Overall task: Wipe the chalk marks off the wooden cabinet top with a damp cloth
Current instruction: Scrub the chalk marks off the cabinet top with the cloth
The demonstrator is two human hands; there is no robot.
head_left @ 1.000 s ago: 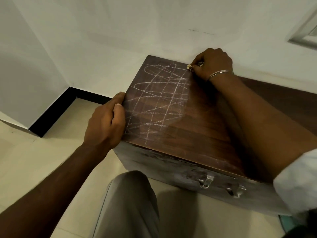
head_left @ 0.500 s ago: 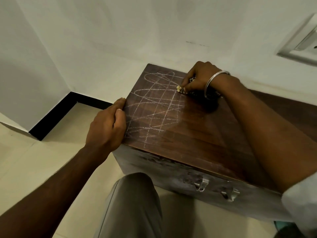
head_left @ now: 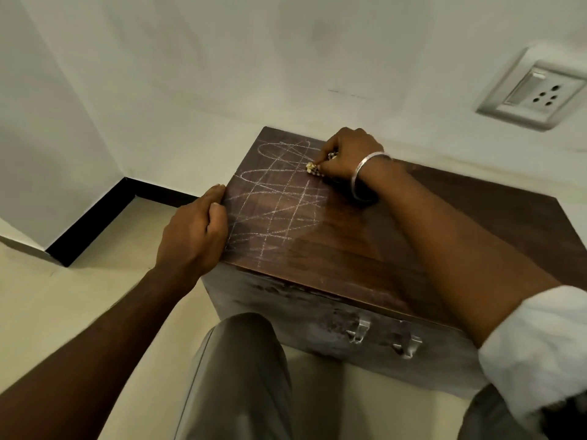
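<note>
A dark wooden cabinet top (head_left: 397,246) carries white chalk marks (head_left: 279,198), loops and crossing lines over its left half. My right hand (head_left: 346,157), with a metal bangle on the wrist, grips a small bunched pale cloth (head_left: 312,168) and presses it on the wood at the far right edge of the marks. My left hand (head_left: 193,233) holds the cabinet's left edge, fingers curled over the rim. Most of the cloth is hidden inside the fist.
The cabinet stands against a white wall with a socket plate (head_left: 533,93) at upper right. Two metal handles (head_left: 384,338) sit on its worn front. My knee (head_left: 241,360) is just before it. Pale floor tiles and a black skirting (head_left: 95,214) lie to the left.
My right hand with the cloth has slid from the back edge of the top a little forward and left into the chalk lines. My left hand has stayed on the edge.
</note>
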